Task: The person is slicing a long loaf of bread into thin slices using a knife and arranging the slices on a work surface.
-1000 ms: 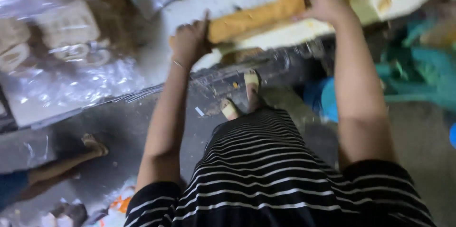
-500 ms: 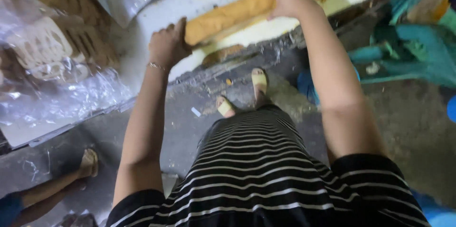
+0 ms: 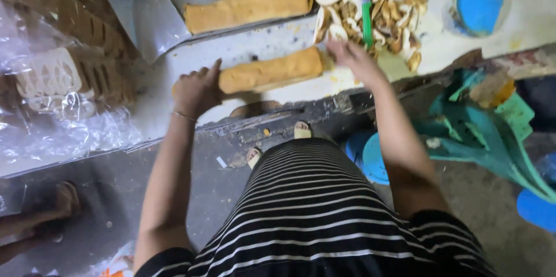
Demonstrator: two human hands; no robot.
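a: what's different from half a second back?

b: the right hand (image 3: 354, 59) has come off the near dough-coloured roll (image 3: 272, 71). before, it was clamped over the roll's right end; now it sits just past that end, fingers loosely spread, nothing pinched between them, at the edge of the heap of sliced rings (image 3: 370, 13).

a: and the left hand (image 3: 196, 91)?

b: still on the roll's left end — palm and curled fingers pressed around it. so the roll is held from one side only, lying flat on the white work surface (image 3: 278, 45), near its front edge.

a: did the roll itself move?

b: hard to say. the head camera has tipped, so the whole bench has slid down in view. relative to the board it looks much the same — lengthwise, parallel to the second roll (image 3: 249, 10) that lies further back.

a: what's the green thing by the right hand?

b: a long green-handled tool (image 3: 365, 4) resting across the slices, just above the fingertips. i can't tell whether the hand touches it.

a: so what does the change amount to?

b: my reading: the two-handed rolling or positioning is over, and the freed hand is at the cut pieces and the tool, while the other steadies the roll in place.
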